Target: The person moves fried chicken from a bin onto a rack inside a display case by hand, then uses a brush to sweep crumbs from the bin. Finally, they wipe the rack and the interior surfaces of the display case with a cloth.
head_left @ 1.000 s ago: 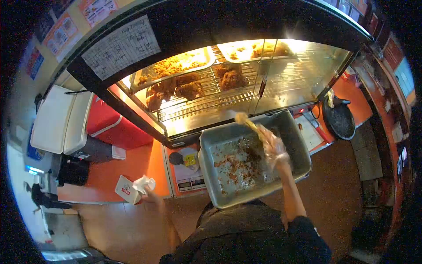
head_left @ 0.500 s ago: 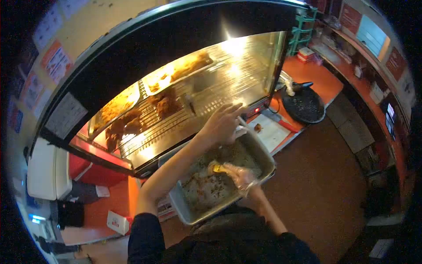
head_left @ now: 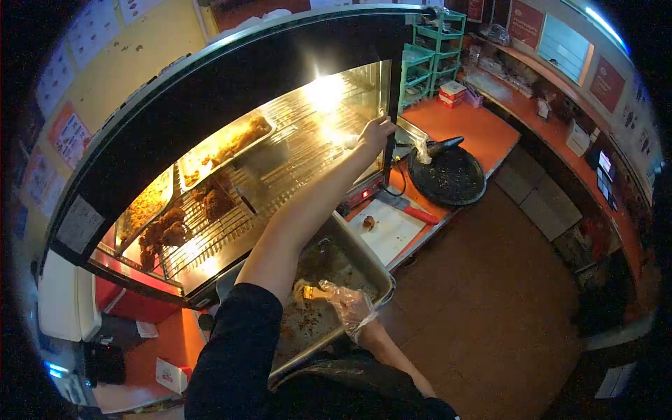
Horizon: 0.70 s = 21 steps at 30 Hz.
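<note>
My bare left hand point(head_left: 376, 134) reaches across to the right side of the lit food warmer point(head_left: 231, 77), its fingers curled at the glass door's edge point(head_left: 384, 87). In a clear plastic glove, my right hand point(head_left: 350, 308) is closed on a brush point(head_left: 313, 292) with a yellowish band, the grip hidden in the palm. The bristles point left over a deep metal tray point(head_left: 385, 283), whose bottom is covered with greasy brown crumbs. Part of this tray is hidden behind my left arm. Inside the warmer, fried chicken pieces point(head_left: 218, 203) lie on a wire rack.
Two trays of fried food, one a metal tray point(head_left: 262, 133), stand in the warmer. To the right are a white board point(head_left: 392, 231), a red-handled knife point(head_left: 420, 213) and a black round pan point(head_left: 451, 178). A green rack point(head_left: 437, 42) stands behind. A small white box point(head_left: 170, 374) is at lower left.
My left hand has gone from above the tray's far edge up to the warmer's right side, and its fingers have curled. My right hand with the brush has shifted slightly left and down.
</note>
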Motion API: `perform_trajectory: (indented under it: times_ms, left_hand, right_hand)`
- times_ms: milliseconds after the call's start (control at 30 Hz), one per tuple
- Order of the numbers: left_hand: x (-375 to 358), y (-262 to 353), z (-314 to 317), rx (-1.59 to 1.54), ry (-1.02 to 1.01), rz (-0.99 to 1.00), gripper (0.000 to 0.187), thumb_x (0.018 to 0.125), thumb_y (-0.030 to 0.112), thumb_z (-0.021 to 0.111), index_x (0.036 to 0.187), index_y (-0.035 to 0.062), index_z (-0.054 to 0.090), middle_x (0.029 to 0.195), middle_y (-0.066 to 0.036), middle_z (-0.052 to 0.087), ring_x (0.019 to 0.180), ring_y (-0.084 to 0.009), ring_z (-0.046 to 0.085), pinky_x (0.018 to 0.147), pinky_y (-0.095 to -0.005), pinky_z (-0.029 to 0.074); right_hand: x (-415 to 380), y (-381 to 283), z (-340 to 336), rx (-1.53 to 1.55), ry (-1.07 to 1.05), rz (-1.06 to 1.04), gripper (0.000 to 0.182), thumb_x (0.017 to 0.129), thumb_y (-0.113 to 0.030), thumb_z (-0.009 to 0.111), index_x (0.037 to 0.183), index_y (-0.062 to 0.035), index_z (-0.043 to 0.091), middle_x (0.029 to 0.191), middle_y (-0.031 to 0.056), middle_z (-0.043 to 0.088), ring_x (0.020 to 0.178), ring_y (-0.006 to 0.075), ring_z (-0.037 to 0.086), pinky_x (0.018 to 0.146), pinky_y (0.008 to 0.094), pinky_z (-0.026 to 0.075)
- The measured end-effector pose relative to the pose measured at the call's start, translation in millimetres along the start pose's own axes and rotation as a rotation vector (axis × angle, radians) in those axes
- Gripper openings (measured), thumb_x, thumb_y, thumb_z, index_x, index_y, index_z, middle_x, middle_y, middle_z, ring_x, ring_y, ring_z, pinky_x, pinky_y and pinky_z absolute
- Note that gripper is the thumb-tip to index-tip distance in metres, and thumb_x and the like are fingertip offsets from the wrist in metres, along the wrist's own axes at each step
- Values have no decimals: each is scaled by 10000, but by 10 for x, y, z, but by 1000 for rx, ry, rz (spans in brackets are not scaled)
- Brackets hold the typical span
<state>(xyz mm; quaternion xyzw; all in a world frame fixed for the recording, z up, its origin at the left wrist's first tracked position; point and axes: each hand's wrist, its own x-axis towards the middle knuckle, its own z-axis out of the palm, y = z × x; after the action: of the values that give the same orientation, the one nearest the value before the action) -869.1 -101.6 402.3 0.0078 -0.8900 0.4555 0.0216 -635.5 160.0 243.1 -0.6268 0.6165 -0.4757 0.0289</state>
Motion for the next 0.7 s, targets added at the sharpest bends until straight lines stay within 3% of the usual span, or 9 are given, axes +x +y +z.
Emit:
perform_trajectory:
  times_ms: [133,167,300,333,400,567,600,667,700]
  left_hand:
    - [-18,159,-47,-12,-23,-133,436,827,288,559,1254,197,540,1431,26,338,1356,-132,229,1141,-348,98]
    - [-35,99,-68,11,-124,9,446,820,315,570,1240,166,552,1449,17,318,1355,-131,230,1136,-331,109]
    - [-237,162,84,-107,-83,-97,515,735,445,632,1141,127,622,1480,-6,276,1375,-157,195,1141,-367,52]
    - [-266,227,232,-80,-38,-117,533,717,470,642,1122,124,635,1483,-11,273,1379,-161,190,1142,-376,39]
    - [-533,182,287,-7,-12,-136,512,722,470,629,1109,135,644,1475,-13,291,1381,-161,187,1142,-393,27]
    - [-1342,36,5,-245,-21,-177,359,775,348,559,1049,147,676,1437,0,357,1374,-171,211,1135,-417,56]
    - [-1488,45,30,-238,-3,-195,338,775,329,558,1033,149,681,1435,6,361,1374,-172,211,1129,-435,66]
    - [-1733,86,103,-236,10,-228,320,761,306,562,1012,151,686,1430,15,369,1372,-172,218,1115,-468,82]
    - [-1842,92,133,-241,6,-240,324,747,302,567,1009,152,686,1426,18,374,1369,-171,225,1109,-482,88]
  right_hand:
    - [47,64,-89,196,44,72,295,831,27,525,1109,-16,612,1078,158,637,910,260,647,749,332,536]
    - [29,74,-114,225,13,114,292,834,35,520,1102,-18,621,1100,154,635,942,255,646,774,330,537]
    - [-109,232,-62,129,-28,27,287,834,10,548,1105,-31,634,994,124,669,774,181,650,675,273,534]
    - [2,33,-224,100,-186,222,304,832,-4,564,1126,-43,631,889,97,670,667,123,599,594,235,503]
    - [-32,102,-167,198,-105,217,258,851,-118,567,1097,-83,637,928,57,681,640,170,608,523,299,491]
    - [109,-32,-372,811,-229,1086,292,864,-67,555,1147,-67,627,926,58,667,640,96,553,571,224,469]
    - [63,12,-310,747,-213,986,294,868,-70,550,1152,-68,625,950,59,667,649,95,556,579,228,472]
    - [-103,304,-124,413,-176,359,299,881,-89,541,1170,-69,613,1029,76,660,681,97,571,610,247,484]
    - [-66,246,-147,446,-210,408,297,883,-92,540,1169,-71,614,1001,69,664,677,96,573,603,247,483]
